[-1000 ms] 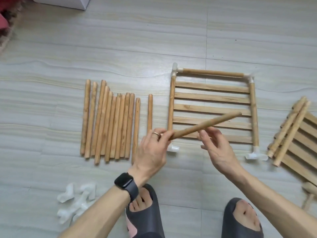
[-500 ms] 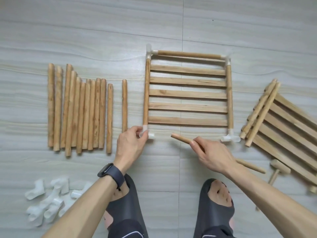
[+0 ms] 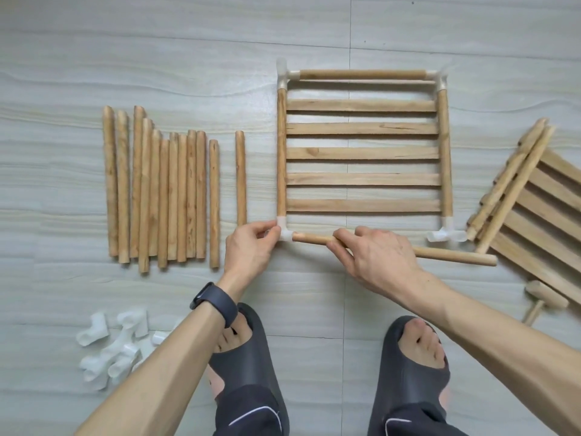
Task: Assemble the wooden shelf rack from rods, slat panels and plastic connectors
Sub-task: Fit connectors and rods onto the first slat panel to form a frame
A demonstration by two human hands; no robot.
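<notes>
Wooden round rod (image 3: 452, 256) met white plastic corner connector (image 3: 285, 235).
Left hand (image 3: 251, 247) pinched the connector at the slatted wooden frame's (image 3: 361, 152) near-left corner; right hand (image 3: 377, 258) curled its fingers round the rod, tip touching the socket.

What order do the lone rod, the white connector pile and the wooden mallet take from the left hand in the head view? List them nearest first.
1. Lone rod, its near end just above the left hand.
2. White connector pile, down at the lower left.
3. Wooden mallet, at the far right edge.
</notes>
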